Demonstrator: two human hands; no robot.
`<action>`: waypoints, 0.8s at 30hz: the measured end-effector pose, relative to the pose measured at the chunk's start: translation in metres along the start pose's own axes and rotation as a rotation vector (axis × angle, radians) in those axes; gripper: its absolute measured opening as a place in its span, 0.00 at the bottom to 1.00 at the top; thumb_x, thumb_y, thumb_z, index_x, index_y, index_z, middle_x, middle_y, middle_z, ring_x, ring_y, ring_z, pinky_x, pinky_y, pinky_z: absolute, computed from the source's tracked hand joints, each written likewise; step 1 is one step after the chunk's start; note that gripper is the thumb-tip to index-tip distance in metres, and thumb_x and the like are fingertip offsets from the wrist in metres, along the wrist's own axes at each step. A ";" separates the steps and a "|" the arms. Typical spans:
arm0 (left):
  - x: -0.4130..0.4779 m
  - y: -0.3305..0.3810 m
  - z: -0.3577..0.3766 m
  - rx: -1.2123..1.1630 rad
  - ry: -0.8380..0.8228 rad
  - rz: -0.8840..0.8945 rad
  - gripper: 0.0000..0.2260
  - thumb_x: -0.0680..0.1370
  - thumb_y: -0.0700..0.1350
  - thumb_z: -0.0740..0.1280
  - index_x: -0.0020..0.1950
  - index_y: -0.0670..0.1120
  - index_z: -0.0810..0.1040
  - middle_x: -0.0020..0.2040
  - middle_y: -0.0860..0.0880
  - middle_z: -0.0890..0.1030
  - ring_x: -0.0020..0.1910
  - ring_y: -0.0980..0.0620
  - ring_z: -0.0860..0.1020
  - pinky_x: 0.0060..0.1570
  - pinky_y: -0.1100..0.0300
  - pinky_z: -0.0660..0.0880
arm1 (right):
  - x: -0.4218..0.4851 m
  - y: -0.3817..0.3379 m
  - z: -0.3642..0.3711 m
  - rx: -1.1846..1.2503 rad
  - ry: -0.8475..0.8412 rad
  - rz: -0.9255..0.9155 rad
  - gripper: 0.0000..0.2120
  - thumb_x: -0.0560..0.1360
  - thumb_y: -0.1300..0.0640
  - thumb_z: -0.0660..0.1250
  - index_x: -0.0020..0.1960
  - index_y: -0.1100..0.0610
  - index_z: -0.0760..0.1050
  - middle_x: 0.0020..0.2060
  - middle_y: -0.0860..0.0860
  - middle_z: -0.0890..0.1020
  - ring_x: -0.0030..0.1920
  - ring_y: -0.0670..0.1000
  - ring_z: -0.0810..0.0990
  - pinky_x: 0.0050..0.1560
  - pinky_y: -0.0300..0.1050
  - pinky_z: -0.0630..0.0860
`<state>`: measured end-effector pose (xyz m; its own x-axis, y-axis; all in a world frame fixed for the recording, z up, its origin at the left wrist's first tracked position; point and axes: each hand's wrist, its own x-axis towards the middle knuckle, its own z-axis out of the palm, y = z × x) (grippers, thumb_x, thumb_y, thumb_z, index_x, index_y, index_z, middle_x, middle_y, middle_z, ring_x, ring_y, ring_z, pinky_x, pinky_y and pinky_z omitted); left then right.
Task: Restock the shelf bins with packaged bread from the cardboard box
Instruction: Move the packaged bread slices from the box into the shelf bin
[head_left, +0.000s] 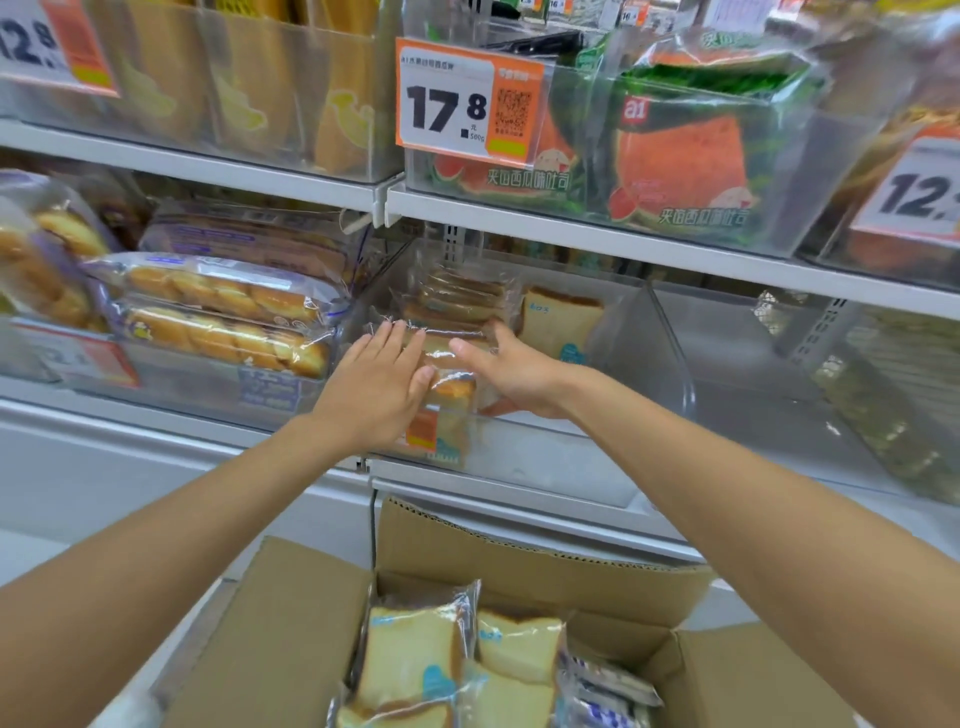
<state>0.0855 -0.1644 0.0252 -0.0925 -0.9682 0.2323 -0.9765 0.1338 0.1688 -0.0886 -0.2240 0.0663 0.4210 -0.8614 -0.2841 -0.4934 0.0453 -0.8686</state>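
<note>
A clear plastic shelf bin on the middle shelf holds several clear-wrapped packs of sliced bread. My left hand lies flat with spread fingers against the front pack, on its left side. My right hand presses the same pack from the right, fingers extended. Neither hand wraps around the pack. Another pack stands upright further back in the bin. Below, an open cardboard box holds several more bread packs.
Left of the bin lie stacked bags of small cakes. The upper shelf carries bins of watermelon-print toast and a 17.8 price tag. The bin's right half shows no packs. A white shelf edge runs above the box.
</note>
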 end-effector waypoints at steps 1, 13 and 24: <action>0.000 0.003 -0.008 -0.031 -0.007 -0.015 0.30 0.81 0.57 0.41 0.77 0.42 0.60 0.75 0.41 0.63 0.76 0.41 0.58 0.73 0.49 0.56 | -0.005 0.002 -0.004 -0.076 0.062 -0.024 0.40 0.78 0.39 0.61 0.79 0.48 0.40 0.76 0.51 0.59 0.69 0.56 0.69 0.61 0.56 0.76; -0.109 0.078 0.018 -0.439 -0.148 -0.102 0.11 0.80 0.43 0.63 0.61 0.45 0.77 0.55 0.49 0.80 0.53 0.48 0.78 0.51 0.56 0.73 | -0.147 0.124 0.022 -0.520 0.334 -0.275 0.09 0.75 0.62 0.64 0.54 0.56 0.79 0.46 0.51 0.81 0.44 0.51 0.77 0.51 0.49 0.76; -0.175 0.052 0.120 -0.616 -0.439 -0.348 0.07 0.80 0.38 0.61 0.53 0.44 0.79 0.46 0.48 0.79 0.35 0.56 0.78 0.33 0.74 0.70 | -0.133 0.281 0.083 -0.826 -0.161 0.145 0.28 0.78 0.44 0.63 0.74 0.54 0.66 0.71 0.55 0.70 0.71 0.58 0.65 0.70 0.54 0.62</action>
<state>0.0275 -0.0133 -0.1217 0.0029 -0.9531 -0.3027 -0.6938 -0.2200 0.6858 -0.2198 -0.0551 -0.1735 0.3828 -0.7903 -0.4785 -0.9212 -0.2873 -0.2625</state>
